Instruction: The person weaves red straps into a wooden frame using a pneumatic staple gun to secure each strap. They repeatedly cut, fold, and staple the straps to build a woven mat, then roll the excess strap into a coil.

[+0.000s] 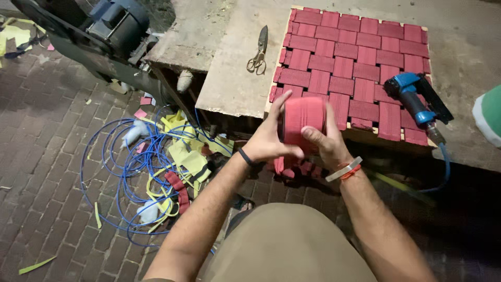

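Both hands hold a roll of red ribbed webbing [304, 116] in front of me. My left hand [269, 137] cups its left side with fingers spread up along it. Gripping the right side is my right hand [326, 141], thumb across the front. A loose tail of red webbing [292, 167] hangs below the roll. Just beyond lies a wooden frame covered in woven red webbing [355, 68] on the workbench [235, 78].
A blue pneumatic stapler [415, 99] rests on the frame's right edge, its hose trailing down. Scissors [258, 52] lie on the bench. Coiled blue hose [130, 172] and yellow and red scraps [182, 156] cover the brick floor at left. A dark machine [115, 26] stands upper left.
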Motion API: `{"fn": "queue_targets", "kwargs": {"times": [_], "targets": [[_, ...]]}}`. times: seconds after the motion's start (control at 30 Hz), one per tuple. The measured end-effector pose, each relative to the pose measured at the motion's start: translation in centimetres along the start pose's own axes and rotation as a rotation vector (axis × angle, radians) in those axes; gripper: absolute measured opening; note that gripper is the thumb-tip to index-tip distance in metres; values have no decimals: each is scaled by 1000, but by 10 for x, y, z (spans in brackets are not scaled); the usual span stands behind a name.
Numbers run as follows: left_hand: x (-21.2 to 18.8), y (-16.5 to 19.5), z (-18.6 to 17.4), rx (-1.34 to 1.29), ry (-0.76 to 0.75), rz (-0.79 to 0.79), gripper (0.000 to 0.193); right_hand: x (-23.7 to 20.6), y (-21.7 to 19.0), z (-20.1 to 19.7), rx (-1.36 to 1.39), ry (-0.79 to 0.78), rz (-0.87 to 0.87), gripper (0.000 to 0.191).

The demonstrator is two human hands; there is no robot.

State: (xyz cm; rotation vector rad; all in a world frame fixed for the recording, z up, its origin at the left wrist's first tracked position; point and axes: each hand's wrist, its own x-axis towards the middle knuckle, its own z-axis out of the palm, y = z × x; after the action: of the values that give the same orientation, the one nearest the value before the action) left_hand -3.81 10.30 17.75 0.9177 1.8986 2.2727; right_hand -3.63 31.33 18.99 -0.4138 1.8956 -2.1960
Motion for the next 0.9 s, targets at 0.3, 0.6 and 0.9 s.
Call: {"fn": "queue_targets", "kwargs": {"times": [0.3, 0.6, 0.9], "targets": [[1, 14, 12, -380, 141, -462, 100, -8, -12, 10, -600, -111, -616, 120], [-7, -13, 7, 638, -4, 278, 136, -21, -5, 1, 82, 30, 67, 96], [-8, -11, 9, -391, -34, -457, 107, -21, -14, 8, -601, -44, -757, 99]]}}
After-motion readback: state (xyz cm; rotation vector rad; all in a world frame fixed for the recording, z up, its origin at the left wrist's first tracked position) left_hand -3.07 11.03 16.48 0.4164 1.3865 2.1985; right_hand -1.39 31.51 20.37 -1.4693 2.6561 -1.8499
